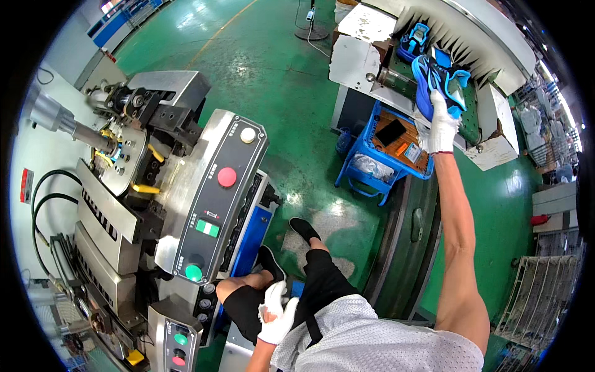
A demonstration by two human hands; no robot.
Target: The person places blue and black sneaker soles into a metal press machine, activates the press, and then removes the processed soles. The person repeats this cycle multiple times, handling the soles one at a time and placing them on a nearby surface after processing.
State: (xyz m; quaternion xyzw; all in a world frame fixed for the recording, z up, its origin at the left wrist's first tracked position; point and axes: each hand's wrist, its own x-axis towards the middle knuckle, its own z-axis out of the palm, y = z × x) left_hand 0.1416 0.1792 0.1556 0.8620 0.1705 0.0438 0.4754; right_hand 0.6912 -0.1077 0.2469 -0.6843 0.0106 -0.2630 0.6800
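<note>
My right hand (442,127), in a white glove, reaches far to the upper right with its fingers closed on a blue and black sports shoe (426,79). The shoe is over the green perforated belt (472,124) of a white machine with dark bristle-like strips hanging at its opening. Behind it on the belt, another blue shoe (413,43) can be seen. My left hand (277,315), gloved in white as well, hangs in front of my lap. Its fingers are apart and it holds nothing; the nearest thing is the metal machine on the left.
A steel control panel (204,186) with round buttons stands at left, beside clamps and hoses. A blue cart (376,146) carrying a dark phone-like slab (390,132) stands below the belt. A dark curved rail (396,248) lies right of my legs. Wire racks (536,304) line the right.
</note>
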